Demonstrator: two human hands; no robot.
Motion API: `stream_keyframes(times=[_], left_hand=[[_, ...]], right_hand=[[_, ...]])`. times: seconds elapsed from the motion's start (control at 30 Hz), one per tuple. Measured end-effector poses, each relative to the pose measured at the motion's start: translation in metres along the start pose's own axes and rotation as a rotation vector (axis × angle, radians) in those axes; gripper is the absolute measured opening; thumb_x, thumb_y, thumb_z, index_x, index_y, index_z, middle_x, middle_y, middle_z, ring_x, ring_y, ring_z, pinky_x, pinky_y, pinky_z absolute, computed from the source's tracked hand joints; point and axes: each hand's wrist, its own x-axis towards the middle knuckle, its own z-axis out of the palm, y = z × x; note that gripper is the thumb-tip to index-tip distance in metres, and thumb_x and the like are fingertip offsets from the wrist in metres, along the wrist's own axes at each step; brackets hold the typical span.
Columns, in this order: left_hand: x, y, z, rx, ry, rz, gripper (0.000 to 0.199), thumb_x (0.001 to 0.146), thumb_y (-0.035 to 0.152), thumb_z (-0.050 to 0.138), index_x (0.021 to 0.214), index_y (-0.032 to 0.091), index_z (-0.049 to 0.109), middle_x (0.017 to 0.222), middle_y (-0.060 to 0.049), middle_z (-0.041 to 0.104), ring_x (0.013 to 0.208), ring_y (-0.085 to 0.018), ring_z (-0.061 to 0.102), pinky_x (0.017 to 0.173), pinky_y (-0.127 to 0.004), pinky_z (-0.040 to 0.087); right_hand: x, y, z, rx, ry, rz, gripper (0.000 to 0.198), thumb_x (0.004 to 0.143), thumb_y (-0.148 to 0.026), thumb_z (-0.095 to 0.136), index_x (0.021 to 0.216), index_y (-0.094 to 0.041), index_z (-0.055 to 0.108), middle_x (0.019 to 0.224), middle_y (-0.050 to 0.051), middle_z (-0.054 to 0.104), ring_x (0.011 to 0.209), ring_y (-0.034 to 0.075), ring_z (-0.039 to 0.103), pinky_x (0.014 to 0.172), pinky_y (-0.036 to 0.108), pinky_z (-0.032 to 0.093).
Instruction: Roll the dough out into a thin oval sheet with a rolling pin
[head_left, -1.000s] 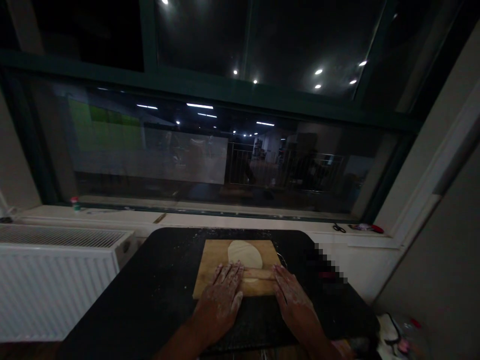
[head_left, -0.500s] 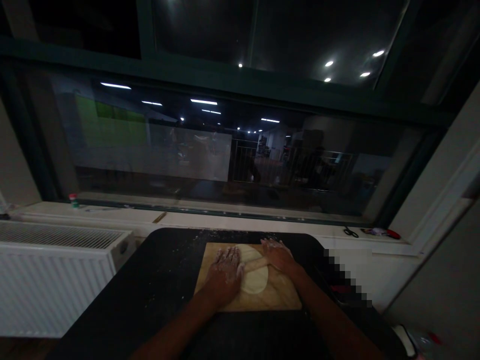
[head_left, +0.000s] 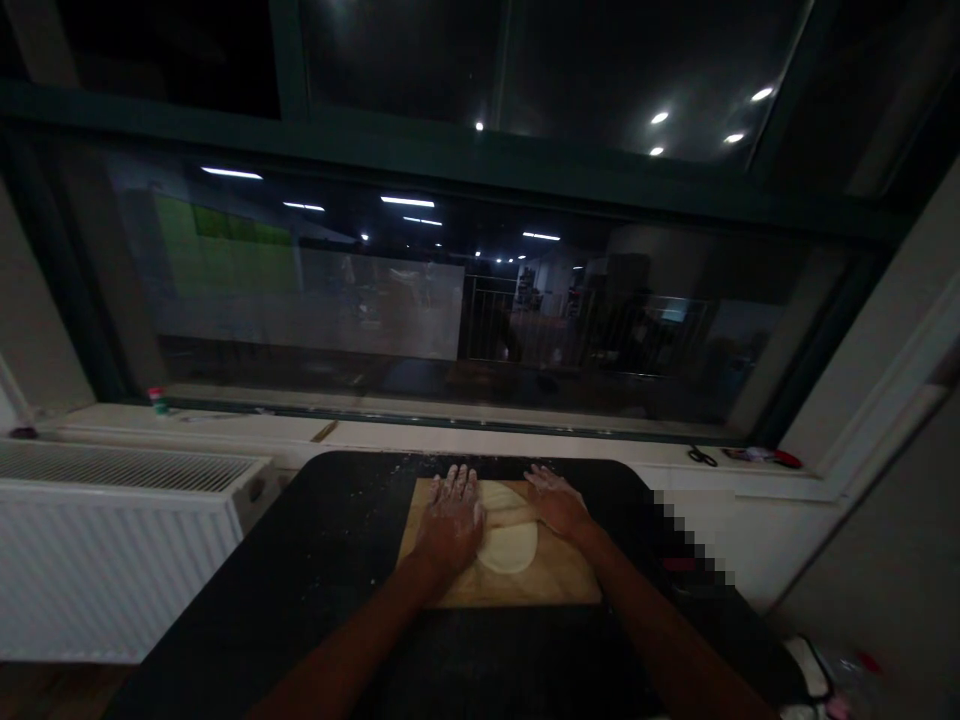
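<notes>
A round, flat sheet of dough (head_left: 508,550) lies on a wooden board (head_left: 544,582). Across the dough, from one hand to the other, runs a rolling pin (head_left: 511,516). My left hand (head_left: 452,522) rests flat on the pin's left end, its floured fingers stretched forward and apart. Over the right end lies my right hand (head_left: 556,503), also floured, with fingers extended toward the board's far edge. Both palms hide the ends of the pin.
The board sits on a black table (head_left: 345,560) sprinkled with flour. Behind it, the windowsill (head_left: 420,438) holds scissors (head_left: 702,456) and a small red-capped container (head_left: 157,401). A white radiator (head_left: 127,550) stands at left.
Both hands have moved slightly forward, the left more clearly, and its fingers now reach the board's far edge. The rolling pin has shifted a little away from me over the dough.
</notes>
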Motion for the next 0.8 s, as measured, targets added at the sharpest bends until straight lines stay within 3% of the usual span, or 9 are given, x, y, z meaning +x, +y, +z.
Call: stream_keyframes(times=[0.07,0.2,0.37,0.47,0.63,0.8], left_hand=[[-0.01,0.005,-0.001,-0.016,0.042,0.038,0.052,0.107,0.026,0.038,0.154,0.009,0.054,0.161,-0.017,0.054,0.153,-0.033,0.045,0.127,-0.056,0.036],[-0.031,0.01,-0.008,-0.066,0.062,0.11,0.05,0.107,0.026,0.04,0.153,0.014,0.056,0.158,-0.014,0.058,0.15,-0.032,0.049,0.128,-0.056,0.036],[-0.06,0.001,-0.035,-0.158,-0.002,0.226,0.052,0.109,0.028,0.039,0.159,0.019,0.047,0.164,-0.01,0.051,0.154,-0.027,0.045,0.127,-0.055,0.038],[-0.078,-0.009,-0.051,-0.224,-0.014,0.275,0.051,0.11,0.025,0.038,0.161,0.022,0.045,0.164,-0.007,0.052,0.152,-0.024,0.047,0.128,-0.052,0.04],[-0.095,-0.017,-0.062,-0.246,0.031,0.287,0.051,0.109,0.024,0.042,0.16,0.027,0.048,0.162,-0.003,0.055,0.148,-0.024,0.054,0.126,-0.049,0.044],[-0.08,-0.008,-0.056,-0.184,0.018,0.284,0.053,0.11,0.031,0.044,0.162,0.025,0.042,0.165,-0.004,0.05,0.151,-0.024,0.05,0.126,-0.052,0.044]], right_hand=[[-0.026,-0.004,-0.002,0.002,0.011,0.054,0.056,0.107,-0.03,0.028,0.148,-0.011,0.061,0.162,0.016,0.052,0.156,0.026,0.044,0.13,0.047,0.033],[-0.079,-0.016,0.0,0.05,0.137,0.076,0.057,0.108,-0.031,0.025,0.145,-0.015,0.066,0.154,0.014,0.062,0.15,0.025,0.051,0.129,0.047,0.038],[-0.143,-0.034,0.018,0.137,0.362,0.098,0.057,0.107,-0.037,0.028,0.148,-0.021,0.064,0.151,0.009,0.065,0.144,0.027,0.059,0.123,0.048,0.05],[-0.171,-0.046,0.029,0.154,0.401,0.064,0.055,0.106,-0.038,0.032,0.154,-0.03,0.057,0.157,0.001,0.06,0.148,0.027,0.054,0.125,0.05,0.049],[-0.184,-0.062,0.037,0.099,0.38,0.046,0.055,0.106,-0.039,0.033,0.158,-0.043,0.047,0.161,-0.006,0.052,0.151,0.028,0.048,0.128,0.059,0.043],[-0.149,-0.047,0.021,0.05,0.278,0.061,0.058,0.108,-0.036,0.023,0.154,-0.028,0.057,0.16,0.002,0.055,0.151,0.026,0.05,0.129,0.053,0.043]])
